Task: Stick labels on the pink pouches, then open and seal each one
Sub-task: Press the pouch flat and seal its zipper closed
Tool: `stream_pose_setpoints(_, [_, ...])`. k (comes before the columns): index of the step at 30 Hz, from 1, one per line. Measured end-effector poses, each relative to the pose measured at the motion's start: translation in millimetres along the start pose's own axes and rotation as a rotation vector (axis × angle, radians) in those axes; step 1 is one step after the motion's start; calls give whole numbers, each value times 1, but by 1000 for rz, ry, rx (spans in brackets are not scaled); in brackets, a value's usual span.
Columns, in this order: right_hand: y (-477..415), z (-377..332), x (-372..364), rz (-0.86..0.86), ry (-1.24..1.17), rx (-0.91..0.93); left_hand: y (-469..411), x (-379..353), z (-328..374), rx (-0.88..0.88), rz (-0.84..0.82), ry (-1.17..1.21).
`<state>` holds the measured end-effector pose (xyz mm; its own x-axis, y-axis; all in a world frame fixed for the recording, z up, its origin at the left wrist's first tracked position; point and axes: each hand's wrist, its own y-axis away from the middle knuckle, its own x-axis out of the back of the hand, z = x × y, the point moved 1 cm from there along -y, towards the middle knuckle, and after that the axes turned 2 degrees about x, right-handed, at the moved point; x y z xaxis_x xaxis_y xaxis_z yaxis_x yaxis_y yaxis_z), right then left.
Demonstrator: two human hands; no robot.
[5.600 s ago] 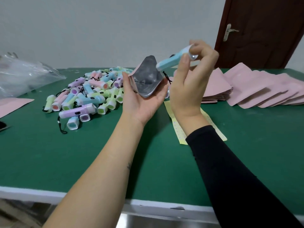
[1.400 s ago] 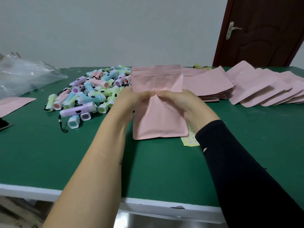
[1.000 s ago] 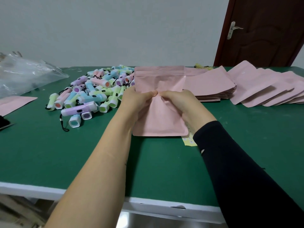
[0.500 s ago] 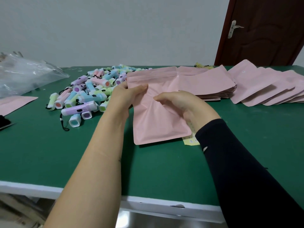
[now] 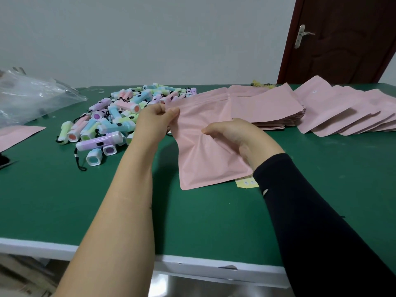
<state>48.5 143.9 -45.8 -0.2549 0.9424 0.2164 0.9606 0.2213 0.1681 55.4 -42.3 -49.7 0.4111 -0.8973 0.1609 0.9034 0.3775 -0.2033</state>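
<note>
A grey wall and a dark brown wooden door (image 5: 342, 39) are standing behind a green-topped table (image 5: 64, 200), and over its middle the flat pink foil zip pouch (image 5: 205, 159) is hanging tilted, its top toward the far side and its bottom edge covering part of a yellow sheet of small labels (image 5: 246, 182). The left hand (image 5: 154, 121) is pinching the pouch's top left corner by the zip strip, while the right hand (image 5: 237, 133) is gripping the middle with curled fingers, bunching the film into creases. The zip seal seems to be the step in hand; it is probably going best with the thumb and finger sliding along the strip from the left corner across, the right hand only steadying and loosening its grip so the film is lying flat. A stack of flat pink pouches (image 5: 263, 108) is sitting just beyond, a heap of small pastel plastic flashlights (image 5: 120, 116) is lying to the left, and a crumpled clear plastic bag (image 5: 32, 97) is resting at the far left.
</note>
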Motion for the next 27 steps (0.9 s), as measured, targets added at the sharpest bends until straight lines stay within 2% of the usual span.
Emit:
stream_pose_setpoints(4, [-1, 1, 0, -13, 18, -11, 1, 1, 0, -27, 21, -27])
stream_pose_setpoints(9, [-2, 2, 6, -45, 23, -52, 3, 1, 1, -93, -54, -70])
stream_pose_setpoints(16, [-1, 4, 7, -56, 116, -106, 4, 0, 1, -161, -141, -362])
stream_pose_setpoints(27, [-3, 4, 9, 7, 152, -70, 9, -3, 5, -198, -134, -371])
